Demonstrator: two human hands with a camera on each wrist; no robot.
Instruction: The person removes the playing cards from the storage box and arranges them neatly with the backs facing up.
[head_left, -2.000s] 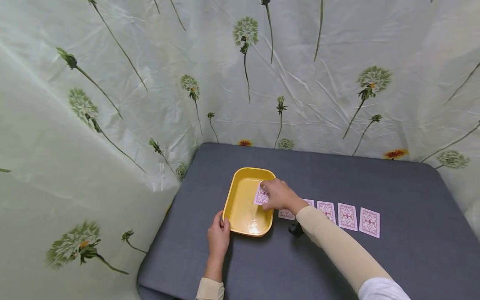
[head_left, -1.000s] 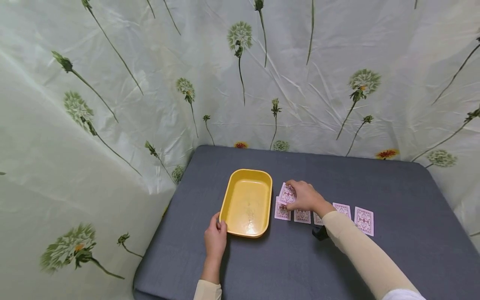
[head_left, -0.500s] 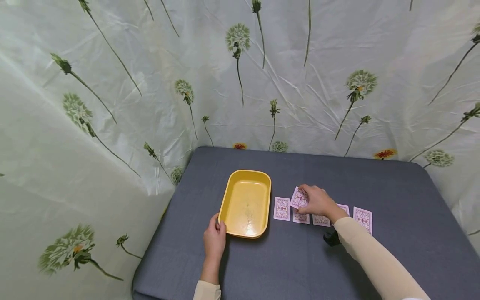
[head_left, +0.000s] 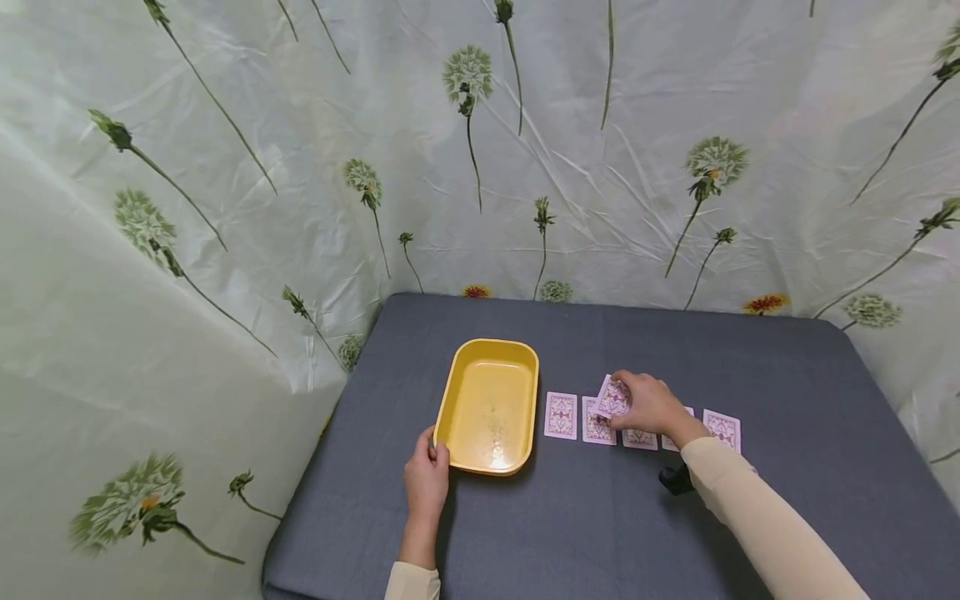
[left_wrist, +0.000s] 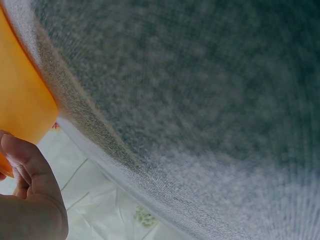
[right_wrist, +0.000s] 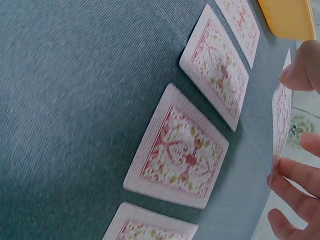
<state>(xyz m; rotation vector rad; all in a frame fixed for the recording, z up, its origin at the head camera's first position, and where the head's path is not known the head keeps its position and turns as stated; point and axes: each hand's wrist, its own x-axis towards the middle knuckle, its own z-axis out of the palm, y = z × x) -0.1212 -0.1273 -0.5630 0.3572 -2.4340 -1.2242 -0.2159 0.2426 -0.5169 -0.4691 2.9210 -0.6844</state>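
In the head view, my left hand [head_left: 426,484] grips the near left corner of a yellow tray [head_left: 447,398], thumb at the rim. The left wrist view shows that thumb against the tray's orange-looking side [left_wrist: 25,95]. My right hand [head_left: 651,406] pinches a playing card [head_left: 612,397], patterned pink back up, between thumb and fingertips. Held tilted, it overlaps the second card [head_left: 597,427] of a row from the left. In the right wrist view, the held card [right_wrist: 281,117] appears nearly edge-on, slightly bowed and raised off the table.
Several playing cards lie back up in a row to the right of the tray, from the leftmost card [head_left: 561,416] to the rightmost card [head_left: 723,427]. Grey cloth covers the table [head_left: 540,525]. Behind it hangs a white curtain [head_left: 585,167] printed with dandelions.
My right hand has carried the card from over the tray rightward, past the first card in the row to the second. My left hand has stayed on the tray.
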